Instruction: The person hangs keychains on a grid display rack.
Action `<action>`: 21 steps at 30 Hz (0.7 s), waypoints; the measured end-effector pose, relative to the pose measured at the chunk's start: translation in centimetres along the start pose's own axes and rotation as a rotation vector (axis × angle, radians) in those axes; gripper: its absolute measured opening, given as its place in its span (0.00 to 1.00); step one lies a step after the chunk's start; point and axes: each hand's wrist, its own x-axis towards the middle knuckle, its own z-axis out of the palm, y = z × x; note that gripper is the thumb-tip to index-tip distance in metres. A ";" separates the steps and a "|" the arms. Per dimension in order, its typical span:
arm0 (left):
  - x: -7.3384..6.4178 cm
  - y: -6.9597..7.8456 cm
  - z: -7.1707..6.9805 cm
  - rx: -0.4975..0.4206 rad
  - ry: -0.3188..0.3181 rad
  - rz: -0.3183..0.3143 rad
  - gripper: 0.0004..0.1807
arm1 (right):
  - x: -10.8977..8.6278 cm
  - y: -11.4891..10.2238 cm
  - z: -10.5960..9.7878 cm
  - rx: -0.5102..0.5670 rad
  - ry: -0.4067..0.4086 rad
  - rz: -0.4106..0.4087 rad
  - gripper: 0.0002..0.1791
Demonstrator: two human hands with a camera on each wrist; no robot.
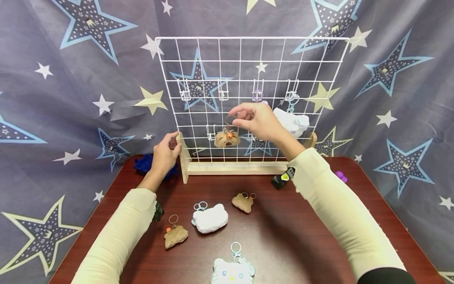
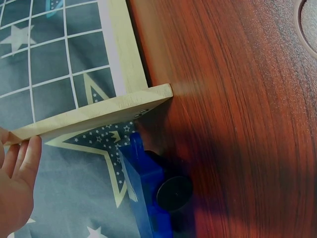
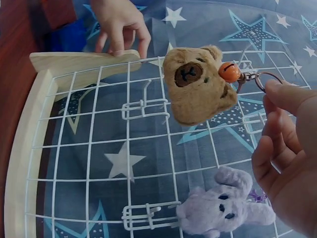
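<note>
My right hand (image 1: 260,120) pinches the metal ring of a brown bear plush keychain (image 1: 227,139) with an orange bell (image 3: 229,72). The bear dangles in front of a white wire grid rack (image 1: 209,61). With thumb and fingers, my left hand (image 1: 165,154) holds the top of the rack's left wooden upright (image 2: 99,110). Hooks (image 1: 223,94) are fixed on the grid. A lilac plush keychain (image 3: 223,206) hangs there, mostly hidden behind my right hand in the head view. A white plush keychain (image 1: 292,121) hangs at the right.
On the table (image 1: 283,240) lie two brown plush keychains (image 1: 175,236) (image 1: 243,203), a white one (image 1: 211,218) and a white cat-faced one (image 1: 233,272). A blue object (image 2: 148,183) stands behind the left upright. Something purple (image 1: 341,176) sits at the right edge.
</note>
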 end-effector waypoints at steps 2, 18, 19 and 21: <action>0.0 0.1 -0.1 0.002 -0.001 0.003 0.25 | 0.4 -0.2 -0.1 0.008 0.016 0.011 0.13; 0.0 0.1 -0.1 0.001 0.000 0.013 0.24 | 3.4 -1.6 0.1 0.020 0.100 0.101 0.13; 0.0 0.1 -0.1 0.002 -0.002 0.011 0.24 | 3.5 -1.5 0.1 0.023 0.101 0.112 0.13; 0.0 0.1 -0.1 -0.001 -0.001 0.010 0.24 | 3.6 -1.4 0.2 0.036 0.109 0.127 0.13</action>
